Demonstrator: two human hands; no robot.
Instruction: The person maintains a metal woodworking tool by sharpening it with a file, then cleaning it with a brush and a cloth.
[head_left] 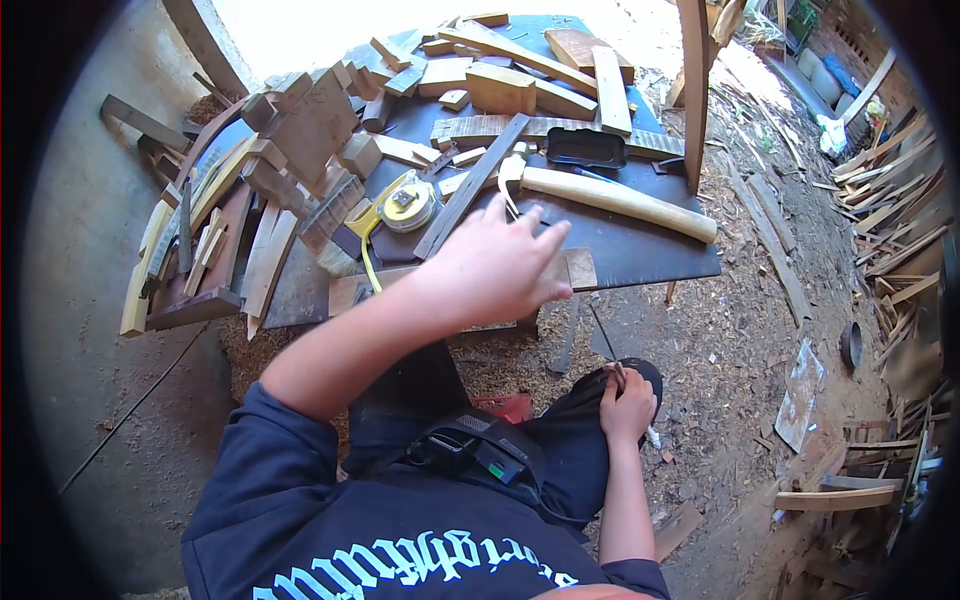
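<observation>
My left hand point(500, 255) is stretched over the near edge of the dark work table, fingers spread and nothing visible in them. Just beyond its fingertips lies a claw hammer point(620, 202) with a pale wooden handle, its head partly behind the fingers. A yellow tape measure point(407, 207) lies left of this hand, its blade hanging over the edge. Between them slants a grey wooden strip point(475, 185). My right hand point(628, 402) rests on my right knee with curled fingers. From it a thin dark rod point(602, 332) sticks out; its kind I cannot make out.
Wood offcuts point(500, 88) crowd the far side of the table point(665, 255). A black tray point(586, 148) sits behind the hammer. Stacked wooden pieces point(300, 130) stand at the left. An upright post point(693, 95) rises at the right corner. Scrap wood point(905, 210) lines the right side.
</observation>
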